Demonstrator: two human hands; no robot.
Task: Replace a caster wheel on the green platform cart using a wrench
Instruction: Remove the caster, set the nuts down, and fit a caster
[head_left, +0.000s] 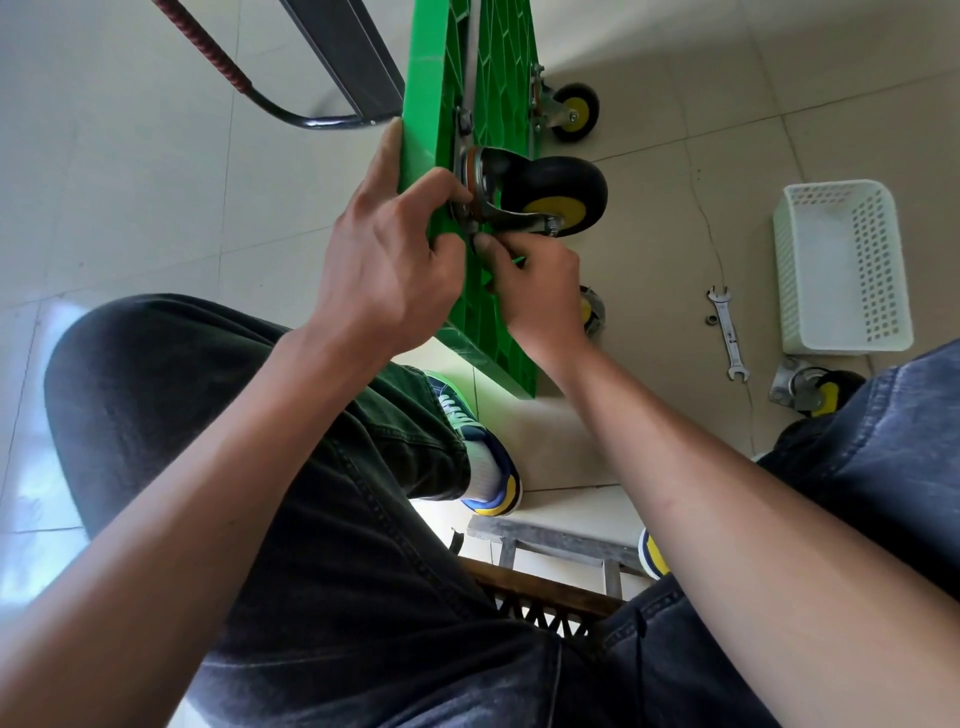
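The green platform cart (488, 78) stands on its edge, underside facing right. A black caster wheel with a yellow hub (558, 195) sits on the underside by its metal mounting plate (467, 182). My left hand (389, 249) grips the cart's edge, thumb up along the rim and fingertips on the mounting plate. My right hand (530, 291) pinches something small at the plate's lower corner; what it holds is hidden by the fingers. A silver open-end wrench (728, 335) lies on the floor at the right, a small nut (709, 318) beside it.
A white perforated basket (841, 270) stands on the tile floor at the right. A loose caster (810, 389) lies below it by my right knee. Another mounted caster (571, 111) sits farther up the cart, one more (592, 312) behind my right hand. The cart's black handle (311, 117) lies to the left.
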